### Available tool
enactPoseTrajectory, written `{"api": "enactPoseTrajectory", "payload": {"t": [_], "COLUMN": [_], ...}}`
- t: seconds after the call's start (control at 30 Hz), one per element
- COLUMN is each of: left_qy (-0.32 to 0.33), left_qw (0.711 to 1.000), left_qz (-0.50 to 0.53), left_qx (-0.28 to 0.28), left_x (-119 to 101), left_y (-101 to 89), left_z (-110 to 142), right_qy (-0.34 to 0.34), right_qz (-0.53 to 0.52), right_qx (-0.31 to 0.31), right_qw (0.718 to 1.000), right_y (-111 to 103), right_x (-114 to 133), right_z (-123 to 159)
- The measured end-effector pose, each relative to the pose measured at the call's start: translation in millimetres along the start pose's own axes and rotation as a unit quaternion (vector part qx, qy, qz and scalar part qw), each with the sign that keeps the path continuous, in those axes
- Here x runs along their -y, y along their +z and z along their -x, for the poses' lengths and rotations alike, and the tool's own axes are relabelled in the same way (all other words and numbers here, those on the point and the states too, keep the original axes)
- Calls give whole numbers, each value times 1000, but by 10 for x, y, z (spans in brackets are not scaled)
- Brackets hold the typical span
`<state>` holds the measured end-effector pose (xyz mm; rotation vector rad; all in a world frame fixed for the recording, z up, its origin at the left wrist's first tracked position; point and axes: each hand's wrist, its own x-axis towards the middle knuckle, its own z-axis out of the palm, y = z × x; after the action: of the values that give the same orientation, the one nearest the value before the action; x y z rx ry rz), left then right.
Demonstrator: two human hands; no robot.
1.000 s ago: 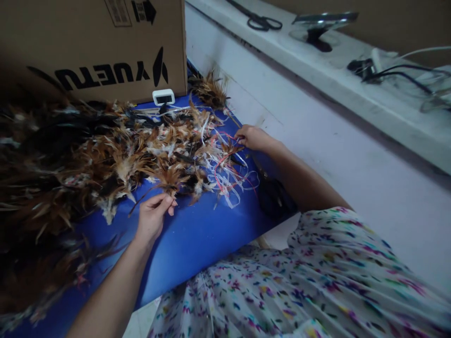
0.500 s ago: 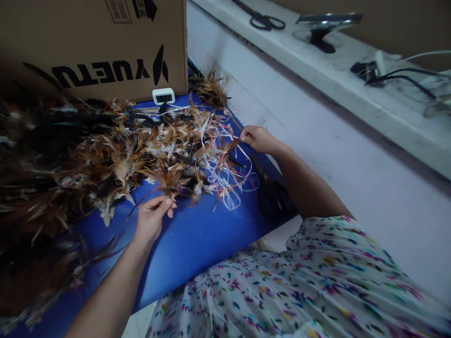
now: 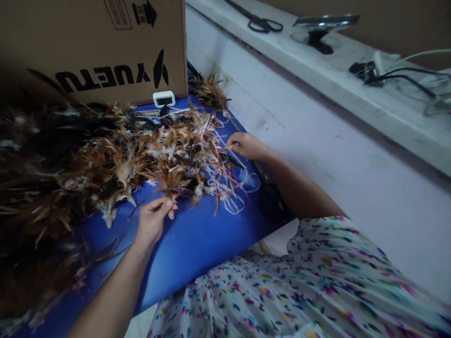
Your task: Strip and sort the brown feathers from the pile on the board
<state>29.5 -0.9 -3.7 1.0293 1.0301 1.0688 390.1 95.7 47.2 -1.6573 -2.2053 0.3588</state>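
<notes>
Left hand [image 3: 155,218] pinches fluffy brown feathers [image 3: 170,183] (wispy, splayed tips).

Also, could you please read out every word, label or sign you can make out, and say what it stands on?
"YUETU", upside down, on the cardboard box.
Box's top edge of view: a printed panel and a black arrow; any lettering there is too small.
White device: nothing readable.

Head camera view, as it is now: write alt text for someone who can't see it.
A person's left hand pinches a bunch of brown feathers over a blue tabletop; the right hand is beside tangled white and red ties. More feathers cover the left side, before a cardboard box.
</notes>
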Motion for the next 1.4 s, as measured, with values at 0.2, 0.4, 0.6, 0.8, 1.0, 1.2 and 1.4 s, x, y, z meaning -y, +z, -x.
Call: {"api": "enactPoseTrajectory", "payload": {"t": [0.2,0.4,0.6,0.8,1.0,1.2,1.4], "left_qy": [0,-12,-29,-33,-27,-21,-6], "left_qw": [1000,1000,999,999,1000,1000,1000], "left_qz": [-2,-12,-14,-9,-13,-4,6], "left_qx": [4,13,4,7,-1,2,-2], "left_x": [36,38,34,11,-14,0,7], "left_y": [-14,-14,-14,-1,13,-6,0], "left_z": [5,12,23,36,29,14,-6], "right_qy": [113,166,210,204,208,167,169], "right_qz": [51,204,199,113,-440,-557,-524], "right_qx": [1,7,42,22,-85,-96,-120], "right_qw": [992,965,956,972,869,808,826], "right_y": [-56,81,168,44,-195,-367,-456], "right_x": [-244,-306,-348,-304,-132,79,249], "right_z": [-424,-852,-1089,-1033,-702,-332,-16]}}
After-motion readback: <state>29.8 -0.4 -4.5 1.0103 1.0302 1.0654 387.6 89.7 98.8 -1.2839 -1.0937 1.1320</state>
